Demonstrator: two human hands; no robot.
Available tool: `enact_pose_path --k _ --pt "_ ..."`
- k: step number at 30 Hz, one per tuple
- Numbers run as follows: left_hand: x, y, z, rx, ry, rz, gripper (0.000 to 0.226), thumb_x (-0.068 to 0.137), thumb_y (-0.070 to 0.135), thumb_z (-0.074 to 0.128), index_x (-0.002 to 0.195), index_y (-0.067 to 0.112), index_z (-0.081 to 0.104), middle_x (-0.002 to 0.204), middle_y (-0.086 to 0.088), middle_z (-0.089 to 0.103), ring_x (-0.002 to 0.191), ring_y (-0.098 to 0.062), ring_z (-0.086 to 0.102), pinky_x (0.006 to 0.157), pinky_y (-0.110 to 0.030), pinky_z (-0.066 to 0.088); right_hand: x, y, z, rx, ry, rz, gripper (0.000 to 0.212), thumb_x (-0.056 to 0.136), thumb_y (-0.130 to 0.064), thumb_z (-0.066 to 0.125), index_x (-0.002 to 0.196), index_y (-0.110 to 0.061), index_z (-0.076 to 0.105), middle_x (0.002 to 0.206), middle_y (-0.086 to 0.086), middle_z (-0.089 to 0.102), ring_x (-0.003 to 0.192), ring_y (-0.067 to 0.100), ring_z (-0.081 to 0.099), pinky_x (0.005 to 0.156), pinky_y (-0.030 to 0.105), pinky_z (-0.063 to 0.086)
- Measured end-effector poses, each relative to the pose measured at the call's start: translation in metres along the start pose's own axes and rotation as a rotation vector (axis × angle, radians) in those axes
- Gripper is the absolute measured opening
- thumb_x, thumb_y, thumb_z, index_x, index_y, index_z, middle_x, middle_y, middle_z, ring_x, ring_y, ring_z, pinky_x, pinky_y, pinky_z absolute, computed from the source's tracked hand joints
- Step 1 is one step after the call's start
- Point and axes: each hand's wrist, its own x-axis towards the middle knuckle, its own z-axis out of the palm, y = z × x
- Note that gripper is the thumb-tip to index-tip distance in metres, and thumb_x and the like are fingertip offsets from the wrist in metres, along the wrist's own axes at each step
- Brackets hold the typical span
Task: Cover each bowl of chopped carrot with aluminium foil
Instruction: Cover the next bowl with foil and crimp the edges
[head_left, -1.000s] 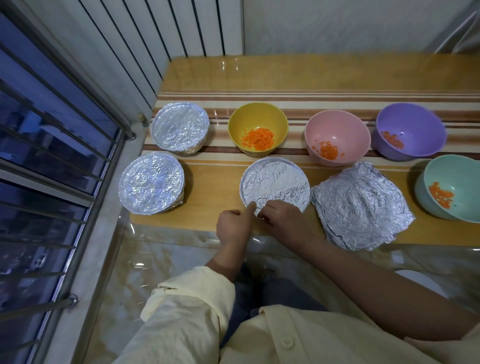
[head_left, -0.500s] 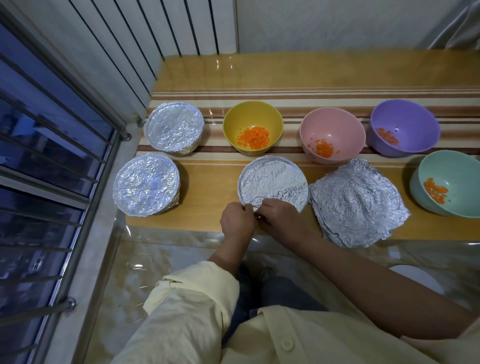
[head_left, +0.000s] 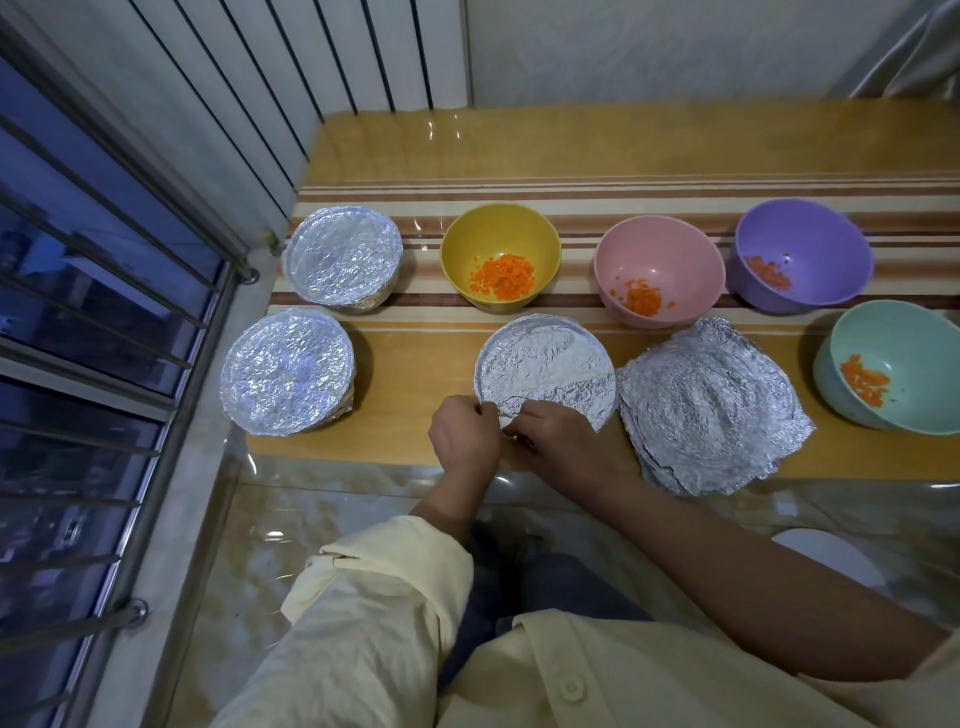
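A foil-covered bowl (head_left: 545, 366) stands near the table's front edge. My left hand (head_left: 464, 434) and my right hand (head_left: 558, 441) meet at its near rim, fingers curled and pinching the foil edge there. Two more foil-covered bowls stand at the left, one near (head_left: 287, 370) and one farther back (head_left: 343, 254). A yellow bowl (head_left: 501, 254), a pink bowl (head_left: 658, 270), a purple bowl (head_left: 802, 257) and a teal bowl (head_left: 898, 364) each hold chopped carrot and stand uncovered. A stack of crumpled foil sheets (head_left: 711, 405) lies right of the bowl I hold.
The wooden table (head_left: 571, 135) has a striped runner (head_left: 623, 195) under the back row of bowls. A barred window (head_left: 78, 312) runs along the left, a white radiator (head_left: 337, 52) stands behind. A clear plastic sheet hangs over the table's front edge.
Both hands have stayed at the near rim of the foil-covered bowl, shifting slightly along the foil edge. The bowls and foil stack have not moved.
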Motion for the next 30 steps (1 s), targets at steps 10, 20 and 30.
enact_pose_path --k 10,20,30 --pt "0.004 -0.002 -0.003 -0.037 0.054 0.059 0.027 0.091 0.015 0.056 0.069 0.003 0.065 0.064 -0.014 0.057 0.068 -0.034 0.050 0.051 -0.031 0.028 0.002 -0.002 0.001 -0.019 0.057 0.007 0.022 0.080 -0.019 0.052 0.071 -0.009 0.070 0.064 0.006 0.057 0.056 0.026 0.058 0.041 0.030 0.044" --pt "-0.006 -0.011 0.006 -0.242 0.044 -0.127 0.026 0.083 0.024 0.067 0.064 0.007 0.074 0.067 -0.014 0.071 0.071 -0.034 0.067 0.066 -0.033 0.052 0.004 -0.006 0.003 -0.029 0.030 0.024 0.008 0.069 -0.006 0.075 0.074 -0.008 0.068 0.067 0.006 0.056 0.058 0.027 0.057 0.043 0.029 0.042" --pt "0.002 -0.007 0.000 -0.196 0.079 -0.082 0.026 0.082 0.021 0.067 0.064 0.003 0.074 0.073 -0.018 0.071 0.068 -0.035 0.065 0.058 -0.028 0.045 -0.007 0.001 -0.012 -0.146 -0.007 0.013 0.021 0.063 -0.001 0.080 0.066 -0.009 0.061 0.065 0.006 0.057 0.059 0.024 0.056 0.047 0.028 0.038"
